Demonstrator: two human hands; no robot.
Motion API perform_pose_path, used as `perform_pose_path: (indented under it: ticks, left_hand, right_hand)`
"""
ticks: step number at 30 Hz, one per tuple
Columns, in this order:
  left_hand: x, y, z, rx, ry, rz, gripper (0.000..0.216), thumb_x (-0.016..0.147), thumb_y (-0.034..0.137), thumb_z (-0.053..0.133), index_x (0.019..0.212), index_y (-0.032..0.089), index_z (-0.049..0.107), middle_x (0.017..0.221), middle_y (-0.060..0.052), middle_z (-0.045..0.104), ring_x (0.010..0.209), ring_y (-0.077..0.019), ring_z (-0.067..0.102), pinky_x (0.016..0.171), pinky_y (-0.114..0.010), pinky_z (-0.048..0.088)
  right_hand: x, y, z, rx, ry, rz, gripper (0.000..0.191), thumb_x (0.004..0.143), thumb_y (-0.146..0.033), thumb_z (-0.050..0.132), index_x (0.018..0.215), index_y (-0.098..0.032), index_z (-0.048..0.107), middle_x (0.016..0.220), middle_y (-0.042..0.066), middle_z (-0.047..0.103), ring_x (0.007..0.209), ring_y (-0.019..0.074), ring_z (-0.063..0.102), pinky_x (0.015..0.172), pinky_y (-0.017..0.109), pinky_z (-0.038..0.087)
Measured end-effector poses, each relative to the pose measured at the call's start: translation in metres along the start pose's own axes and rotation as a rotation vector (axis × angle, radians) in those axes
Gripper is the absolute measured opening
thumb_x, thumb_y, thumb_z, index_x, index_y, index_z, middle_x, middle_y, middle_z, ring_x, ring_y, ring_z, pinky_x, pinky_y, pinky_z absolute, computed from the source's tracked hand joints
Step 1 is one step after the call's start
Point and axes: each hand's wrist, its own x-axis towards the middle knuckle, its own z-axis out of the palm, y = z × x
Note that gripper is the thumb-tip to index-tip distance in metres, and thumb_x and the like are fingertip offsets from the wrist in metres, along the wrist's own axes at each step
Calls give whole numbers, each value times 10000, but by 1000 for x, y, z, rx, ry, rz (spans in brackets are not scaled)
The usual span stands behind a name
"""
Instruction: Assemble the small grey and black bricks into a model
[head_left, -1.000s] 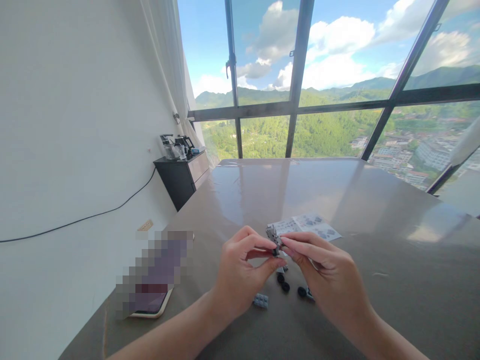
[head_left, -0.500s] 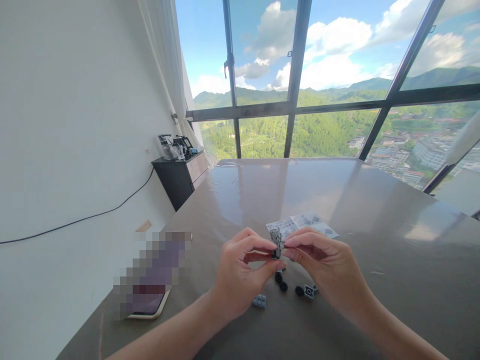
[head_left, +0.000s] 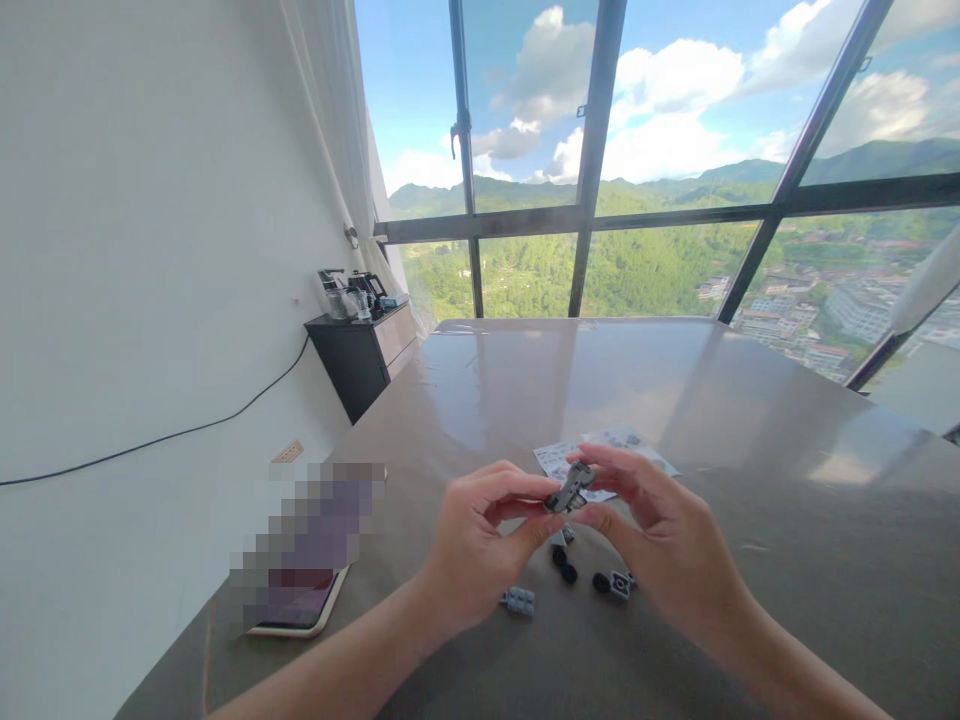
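Observation:
Above the table I have a small grey toy-brick assembly, tilted with its upper end to the right. My left hand pinches its lower left end between thumb and fingers. At the other end is my right hand, its fingers at the top and its thumb near the underside. Below them lie black toy wheels beside small grey pieces. A further black wheel sits next to a light grey square piece, near my right wrist. By my left wrist rests a grey studded brick.
Printed instruction sheets lie behind my hands on the brown table. At the left edge is a phone, largely pixelated. A dark cabinet with kettles stands by the wall, and large windows rise beyond the table.
The assembly has turned from upright to a slanted position, leaning right. My right fingers have spread from a tight pinch to a wider hold around its upper end.

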Motion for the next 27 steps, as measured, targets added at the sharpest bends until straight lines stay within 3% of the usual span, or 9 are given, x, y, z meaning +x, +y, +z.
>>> perform_pose_path:
  ticks: [10,17,22,27]
  left_hand:
    - [-1,2,1,-45,-38,-20,151,758,165,778,908,151,765,861,-69,689,808,-173,688,781,-293,586]
    - [-4,-13,14,-386,7,-438,419,582,222,913,927,152,685,814,-42,757,724,-148,701,755,-289,566]
    - [1,-13,10,-433,55,-499,371,602,240,911,892,117,716,788,-48,760,712,-132,689,749,-277,569]
    - [6,-7,3,-616,28,-603,355,651,230,890,931,111,707,836,-75,769,743,-142,722,784,-280,590]
  right_hand:
    - [-5,-5,1,-166,20,-100,331,879,-279,686,1206,-301,643,1101,57,663,1003,234,648,871,361,545]
    - [4,-6,4,-30,-40,111,357,772,-315,752,1110,-221,685,875,35,696,793,197,661,744,336,568]
    - [8,-9,0,37,-99,202,310,797,-369,726,1044,-182,712,806,40,698,719,183,651,654,316,562]
    - [8,-9,-2,8,-72,162,286,793,-367,735,1015,-188,722,746,20,695,682,181,652,642,319,568]
